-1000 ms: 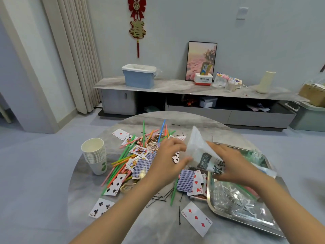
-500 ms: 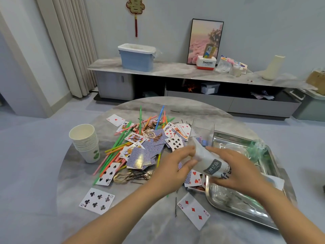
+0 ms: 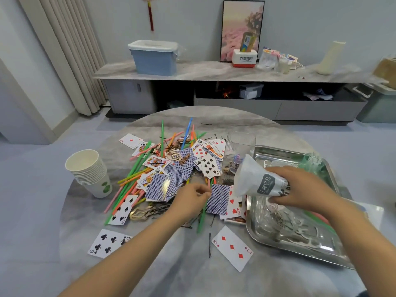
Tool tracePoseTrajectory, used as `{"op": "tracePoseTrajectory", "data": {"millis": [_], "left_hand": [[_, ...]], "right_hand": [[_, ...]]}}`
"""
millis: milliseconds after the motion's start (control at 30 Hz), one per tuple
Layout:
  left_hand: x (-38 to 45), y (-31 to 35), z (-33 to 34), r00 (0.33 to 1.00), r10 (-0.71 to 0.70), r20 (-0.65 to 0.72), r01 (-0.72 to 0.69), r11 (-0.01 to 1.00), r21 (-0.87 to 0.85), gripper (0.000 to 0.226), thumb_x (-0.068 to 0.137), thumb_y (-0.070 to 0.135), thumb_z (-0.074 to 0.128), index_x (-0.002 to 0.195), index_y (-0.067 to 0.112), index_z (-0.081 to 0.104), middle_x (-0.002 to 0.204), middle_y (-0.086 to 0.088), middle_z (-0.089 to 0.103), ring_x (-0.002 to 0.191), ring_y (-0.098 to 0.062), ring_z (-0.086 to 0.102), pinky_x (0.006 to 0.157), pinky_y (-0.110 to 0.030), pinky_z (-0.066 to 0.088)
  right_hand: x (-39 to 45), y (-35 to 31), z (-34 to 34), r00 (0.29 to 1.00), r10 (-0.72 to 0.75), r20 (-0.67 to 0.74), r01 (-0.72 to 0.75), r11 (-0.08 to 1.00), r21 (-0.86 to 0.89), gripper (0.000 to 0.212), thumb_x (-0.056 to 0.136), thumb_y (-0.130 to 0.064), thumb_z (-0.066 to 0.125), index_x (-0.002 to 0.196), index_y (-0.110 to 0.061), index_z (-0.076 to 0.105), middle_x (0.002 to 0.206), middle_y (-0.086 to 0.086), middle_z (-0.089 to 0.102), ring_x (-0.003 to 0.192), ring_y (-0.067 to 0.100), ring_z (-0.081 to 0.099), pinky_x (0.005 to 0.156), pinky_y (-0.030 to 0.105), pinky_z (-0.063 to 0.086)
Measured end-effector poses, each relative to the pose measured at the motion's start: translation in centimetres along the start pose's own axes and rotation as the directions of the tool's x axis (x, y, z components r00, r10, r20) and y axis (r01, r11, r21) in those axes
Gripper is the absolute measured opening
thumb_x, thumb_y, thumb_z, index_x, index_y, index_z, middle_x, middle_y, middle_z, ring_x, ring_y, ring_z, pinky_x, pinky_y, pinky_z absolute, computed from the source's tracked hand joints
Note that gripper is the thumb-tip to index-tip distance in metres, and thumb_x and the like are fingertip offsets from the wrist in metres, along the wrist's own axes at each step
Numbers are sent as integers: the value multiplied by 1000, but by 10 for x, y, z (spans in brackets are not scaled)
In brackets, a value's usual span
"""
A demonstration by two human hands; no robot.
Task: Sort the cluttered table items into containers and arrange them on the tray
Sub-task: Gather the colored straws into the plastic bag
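A heap of playing cards point(image 3: 171, 179), coloured straws point(image 3: 137, 176) and black hairpins point(image 3: 158, 213) covers the middle of the round marble table point(image 3: 171, 275). My right hand point(image 3: 304, 189) grips a white plastic bag point(image 3: 257, 181) with grey print, its mouth pointing left, above the left rim of the steel tray point(image 3: 300, 247). My left hand point(image 3: 192, 198) is low over the clutter with fingers curled, their tips at the edge of a face-down blue card point(image 3: 218, 198). I cannot tell whether it pinches anything.
A stack of paper cups point(image 3: 87, 170) stands at the table's left. A clear plastic box point(image 3: 237, 155) sits behind the bag. Green mesh and clear wrap lie in the tray. Loose cards point(image 3: 232, 247) lie near the front. A low cabinet point(image 3: 214, 71) runs along the wall.
My left hand let go of the bag and dropped to the cards and pins. My right hand keeps the bag, now lower over the tray's edge. The view tilted down.
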State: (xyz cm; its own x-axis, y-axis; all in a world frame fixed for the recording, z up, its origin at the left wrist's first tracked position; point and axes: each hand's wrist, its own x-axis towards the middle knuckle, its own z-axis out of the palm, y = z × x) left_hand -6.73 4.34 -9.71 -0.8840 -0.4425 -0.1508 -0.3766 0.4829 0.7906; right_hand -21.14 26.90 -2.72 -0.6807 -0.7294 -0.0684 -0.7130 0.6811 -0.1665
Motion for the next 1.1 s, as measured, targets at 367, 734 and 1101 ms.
{"op": "tracePoseTrajectory", "data": {"millis": [367, 734, 1101], "left_hand": [[38, -13, 59, 977, -36, -211, 107, 935, 339, 34, 94, 40, 50, 100, 7, 57, 98, -8, 59, 90, -24, 58, 72, -32, 46], [100, 0, 65, 916, -216, -339, 308, 919, 247, 28, 88, 24, 60, 101, -1, 58, 108, -17, 58, 98, -32, 56, 74, -37, 50], [91, 8, 12, 918, -377, 121, 239, 773, 587, 20, 96, 11, 41, 83, 2, 53, 72, -6, 50, 70, -24, 54, 58, -29, 43]], "right_hand": [[4, -4, 2, 999, 31, -37, -31, 999, 23, 64, 70, -45, 72, 128, -43, 45, 101, -14, 54, 91, 8, 49, 69, 24, 38], [7, 3, 0, 998, 42, -35, -39, 995, 88, 63, 72, -48, 70, 128, -46, 42, 109, -18, 54, 99, 8, 53, 67, 24, 36], [8, 5, 1, 999, 33, -36, -27, 987, 160, 59, 71, -45, 71, 125, -43, 46, 109, -15, 56, 96, 11, 55, 75, 29, 47]]}}
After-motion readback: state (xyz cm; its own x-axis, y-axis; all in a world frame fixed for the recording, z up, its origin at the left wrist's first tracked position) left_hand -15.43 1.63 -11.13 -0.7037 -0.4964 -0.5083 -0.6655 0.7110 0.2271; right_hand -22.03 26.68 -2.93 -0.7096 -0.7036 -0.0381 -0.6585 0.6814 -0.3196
